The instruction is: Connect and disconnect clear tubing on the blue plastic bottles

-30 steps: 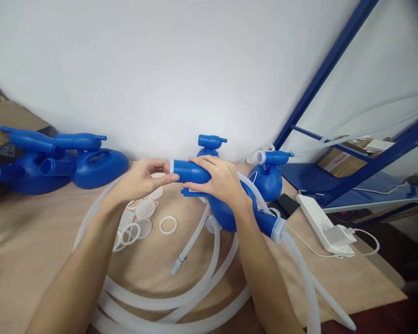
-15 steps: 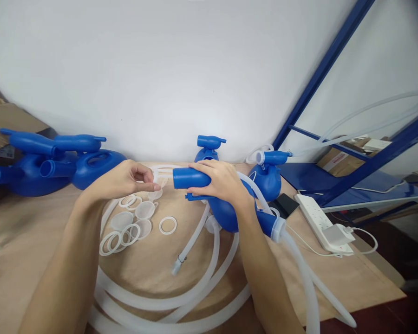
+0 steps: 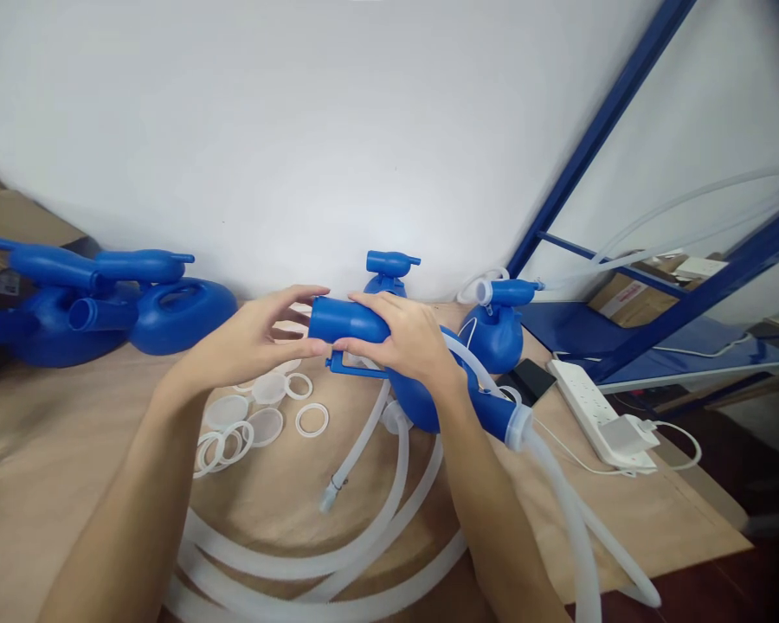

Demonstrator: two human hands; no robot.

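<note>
My right hand (image 3: pixel 410 337) is wrapped round a blue plastic tube part (image 3: pixel 347 320), which lies level above a blue bottle (image 3: pixel 415 400). At the tube's left end is my left hand (image 3: pixel 269 337), fingers curved and apart, fingertips at its rim; whether a small piece is between them is hidden. Under the tube a blue handle-like strip (image 3: pixel 357 370) sticks out. Clear discs (image 3: pixel 264 427) and white rings (image 3: pixel 312 420) lie on the brown table below my left hand. A translucent hose (image 3: pixel 363 437) with a clear tip runs down from the bottle.
Blue bottles (image 3: pixel 185 320) stand at the left, others (image 3: pixel 493 337) at the back. Thick hoses (image 3: pixel 325 567) coil at the front. On the right are a white power strip (image 3: pixel 590 415), a black phone (image 3: pixel 525 381) and a blue shelf frame (image 3: pixel 597 156).
My left hand has moved right and up to the tube's open end, and its fingers have spread. The tube has shifted slightly left and up. One white ring now shows beside the discs.
</note>
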